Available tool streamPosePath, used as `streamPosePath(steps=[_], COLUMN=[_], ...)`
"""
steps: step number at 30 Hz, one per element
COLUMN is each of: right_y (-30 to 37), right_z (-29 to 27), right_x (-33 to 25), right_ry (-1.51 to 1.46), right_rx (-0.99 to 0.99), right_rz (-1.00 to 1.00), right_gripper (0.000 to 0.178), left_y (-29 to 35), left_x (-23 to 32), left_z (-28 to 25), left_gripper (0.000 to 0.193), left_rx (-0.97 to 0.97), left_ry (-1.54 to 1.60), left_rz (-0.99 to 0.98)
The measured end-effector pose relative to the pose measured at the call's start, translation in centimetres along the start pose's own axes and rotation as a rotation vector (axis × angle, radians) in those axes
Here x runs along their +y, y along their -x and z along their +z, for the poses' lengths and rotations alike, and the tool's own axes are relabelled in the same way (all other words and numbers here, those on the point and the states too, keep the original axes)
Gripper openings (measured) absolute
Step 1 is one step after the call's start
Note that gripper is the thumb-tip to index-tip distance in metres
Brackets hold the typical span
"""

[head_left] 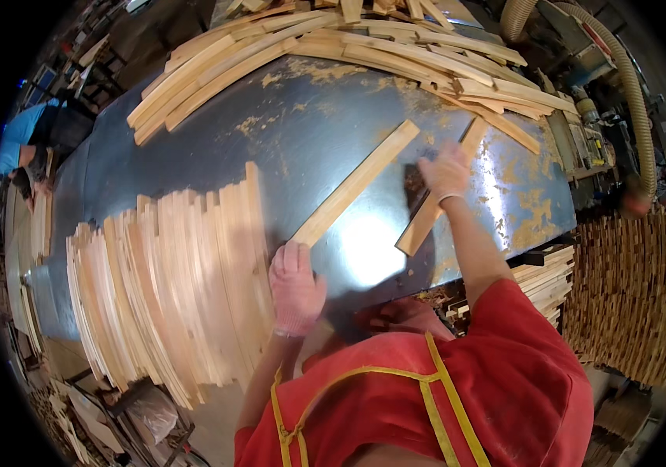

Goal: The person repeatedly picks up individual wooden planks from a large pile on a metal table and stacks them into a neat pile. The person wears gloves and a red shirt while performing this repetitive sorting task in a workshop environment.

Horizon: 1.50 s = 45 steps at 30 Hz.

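A pale wooden strip (358, 181) lies slantwise on the dark metal tabletop (321, 117). My left hand (298, 288), in a light pinkish glove, has its fingers closed on the strip's near end. To the right, a second wooden strip (420, 224) slants the same way. Over its middle is my gloved right hand (447, 171), blurred by motion, so its finger positions are unclear. Left of my left hand, many long wooden strips (185, 265) lie side by side in a wide row, some ends uneven.
Curved wooden pieces (232, 66) are heaped along the table's far side, with sawdust patches (535, 206) on the top. Stacked wood (629, 296) stands at the right, below a ribbed hose (635, 101). Another person (33, 144) bends over wood at the far left.
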State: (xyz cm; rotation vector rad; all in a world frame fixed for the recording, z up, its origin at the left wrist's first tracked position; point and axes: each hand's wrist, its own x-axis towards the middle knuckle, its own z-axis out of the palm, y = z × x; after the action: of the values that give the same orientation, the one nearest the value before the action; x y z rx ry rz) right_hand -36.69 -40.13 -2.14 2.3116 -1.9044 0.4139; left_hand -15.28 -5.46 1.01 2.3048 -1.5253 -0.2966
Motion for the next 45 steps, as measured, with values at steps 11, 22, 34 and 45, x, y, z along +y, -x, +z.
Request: streamPosePath(steps=[11, 22, 34, 45], right_y=[10.9, 23.1, -16.5, -36.1], right_z=[0.1, -2.3, -4.1, 6.1], right_x=[-6.1, -21.5, -10.0, -9.3], right_ry=[-1.455, -0.683, -0.032, -0.03], right_rx=[-0.722, -1.333, -0.097, -0.62], right_rz=[0.578, -0.393, -0.669, -0.314], right_gripper=[0.078, 0.087, 0.091, 0.109], left_y=[-1.3, 9.8, 4.5, 5.9], left_x=[-1.9, -1.1, -6.5, -7.5], left_z=[3.5, -2.5, 1.2, 2.2], left_gripper=[0.056, 0.076, 0.095, 0.089], left_rx=[-0.346, -0.123, 0.069, 0.138], left_ry=[0.423, -0.029, -0.254, -0.344], left_rz=[-0.142, -0.213, -0.357, -0.28])
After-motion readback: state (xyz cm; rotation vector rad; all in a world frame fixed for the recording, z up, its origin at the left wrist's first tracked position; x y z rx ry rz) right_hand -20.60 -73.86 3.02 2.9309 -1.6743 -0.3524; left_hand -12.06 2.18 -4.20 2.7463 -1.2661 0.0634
